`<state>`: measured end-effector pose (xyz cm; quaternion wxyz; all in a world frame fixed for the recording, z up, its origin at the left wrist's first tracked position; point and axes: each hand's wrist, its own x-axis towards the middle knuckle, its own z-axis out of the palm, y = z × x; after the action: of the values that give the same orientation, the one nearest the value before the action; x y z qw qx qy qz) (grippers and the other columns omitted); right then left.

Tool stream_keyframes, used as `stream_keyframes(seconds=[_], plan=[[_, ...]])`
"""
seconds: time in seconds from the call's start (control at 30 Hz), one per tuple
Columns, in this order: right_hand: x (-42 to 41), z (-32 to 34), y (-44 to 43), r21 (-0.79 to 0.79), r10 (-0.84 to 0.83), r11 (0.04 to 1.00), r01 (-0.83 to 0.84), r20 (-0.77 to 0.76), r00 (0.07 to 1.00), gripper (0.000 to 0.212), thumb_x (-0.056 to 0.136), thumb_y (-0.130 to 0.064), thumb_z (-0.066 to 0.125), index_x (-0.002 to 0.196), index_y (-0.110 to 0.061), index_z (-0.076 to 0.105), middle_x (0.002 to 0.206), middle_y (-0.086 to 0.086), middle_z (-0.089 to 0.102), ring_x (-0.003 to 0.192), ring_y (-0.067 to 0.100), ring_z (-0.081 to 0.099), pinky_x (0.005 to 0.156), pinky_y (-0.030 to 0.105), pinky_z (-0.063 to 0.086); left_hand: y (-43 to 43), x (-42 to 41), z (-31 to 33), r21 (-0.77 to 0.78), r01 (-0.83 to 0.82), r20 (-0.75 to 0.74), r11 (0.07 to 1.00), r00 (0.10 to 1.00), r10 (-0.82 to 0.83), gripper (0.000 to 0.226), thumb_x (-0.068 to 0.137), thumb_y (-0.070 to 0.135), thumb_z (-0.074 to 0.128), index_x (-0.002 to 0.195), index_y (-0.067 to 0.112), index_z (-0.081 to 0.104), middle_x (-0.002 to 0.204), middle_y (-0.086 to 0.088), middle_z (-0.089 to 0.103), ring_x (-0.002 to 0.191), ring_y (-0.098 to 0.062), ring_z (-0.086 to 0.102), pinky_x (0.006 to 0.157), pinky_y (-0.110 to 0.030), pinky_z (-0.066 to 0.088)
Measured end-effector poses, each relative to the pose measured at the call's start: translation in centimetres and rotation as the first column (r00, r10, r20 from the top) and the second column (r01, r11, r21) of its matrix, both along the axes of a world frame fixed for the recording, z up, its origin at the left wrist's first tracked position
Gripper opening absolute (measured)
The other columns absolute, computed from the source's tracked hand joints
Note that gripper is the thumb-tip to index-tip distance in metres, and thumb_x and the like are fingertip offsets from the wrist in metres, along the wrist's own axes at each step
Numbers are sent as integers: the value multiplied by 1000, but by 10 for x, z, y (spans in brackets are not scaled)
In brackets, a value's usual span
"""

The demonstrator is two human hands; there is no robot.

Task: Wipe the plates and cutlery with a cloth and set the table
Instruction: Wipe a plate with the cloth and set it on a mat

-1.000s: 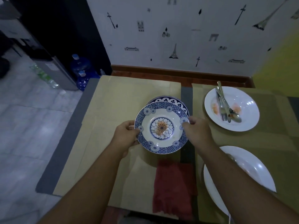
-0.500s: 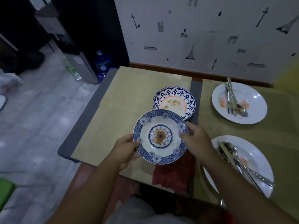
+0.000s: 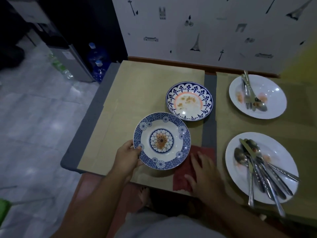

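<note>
Left hand [image 3: 127,157]: grips the left rim of the floral plate [image 3: 162,140], thumb on top, holding it just left of the red cloth [image 3: 179,177].
Right hand [image 3: 204,170]: released, with its fingers spread flat on the cloth and not yet gathering it.
Change: half a second ago both hands held this plate; now the right one has let go and dropped to the cloth.
Meaning: wiping looks about to start, probably on this plate.
Held plate: glazed ceramic, round, with a blue patterned rim, an orange flower centre and faint smears.
Cloth: soft, matte and rectangular, lying at the near edge of the desk [image 3: 209,131].
Scalloped blue plate [image 3: 189,101]: beyond the cloth, with crumbs in its well, unwiped.
Near white plate [image 3: 281,157]: right of the cloth, glossy and stained, carrying a pile of steel cutlery [image 3: 257,169].
Far white plate [image 3: 274,93]: beyond and right of the cloth, holding a fork and spoon [image 3: 250,95].
</note>
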<state>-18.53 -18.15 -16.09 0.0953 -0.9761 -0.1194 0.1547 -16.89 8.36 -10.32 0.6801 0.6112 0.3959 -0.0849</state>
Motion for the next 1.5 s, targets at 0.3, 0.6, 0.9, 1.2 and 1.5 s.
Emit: stream_keyframes(seconds=[0.3, 0.6, 0.9, 1.2, 1.5], plan=[[21, 32, 1, 340, -90, 939, 55, 89, 992, 25, 87, -15, 48, 97, -12, 71, 86, -5, 63, 83, 3, 58, 73, 14, 42, -1, -1, -5, -59, 4, 17, 998, 1000, -3, 21, 102, 7, 52, 114, 15, 67, 101, -8, 77, 91, -25, 75, 70, -40, 63], [32, 99, 13, 623, -324, 771, 131, 207, 923, 26, 90, -1, 60, 107, -19, 64, 101, -3, 56, 94, 10, 52, 81, 15, 39, -6, 2, -2, -51, -34, 45, 998, 998, 36, 21, 101, 8, 52, 113, 14, 68, 102, -7, 77, 90, -25, 75, 75, -47, 62], [62, 68, 76, 247, 175, 948, -200, 122, 977, 34, 91, -28, 59, 120, -13, 68, 139, 15, 47, 129, 35, 39, 104, 48, 42, -24, -5, 5, -15, 51, 92, 999, 995, -50, 17, 101, 10, 54, 109, 13, 69, 98, -7, 78, 88, -28, 75, 71, -46, 62], [43, 53, 76, 362, 223, 894, -263, 148, 963, 43, 76, -8, 73, 118, -14, 69, 126, 7, 67, 118, 26, 59, 102, 43, 48, -33, -6, 12, -37, 107, 120, 994, 988, -102, 23, 98, 1, 53, 108, 13, 71, 96, -6, 78, 82, -22, 76, 63, -38, 61], [91, 67, 52, 252, 174, 941, -226, 212, 962, 31, 76, -9, 64, 104, -15, 77, 114, 4, 70, 94, 32, 61, 83, 27, 43, -28, -1, 14, -29, 96, 181, 995, 979, -90, 19, 100, 6, 55, 110, 12, 69, 99, -5, 77, 84, -21, 74, 68, -43, 63]])
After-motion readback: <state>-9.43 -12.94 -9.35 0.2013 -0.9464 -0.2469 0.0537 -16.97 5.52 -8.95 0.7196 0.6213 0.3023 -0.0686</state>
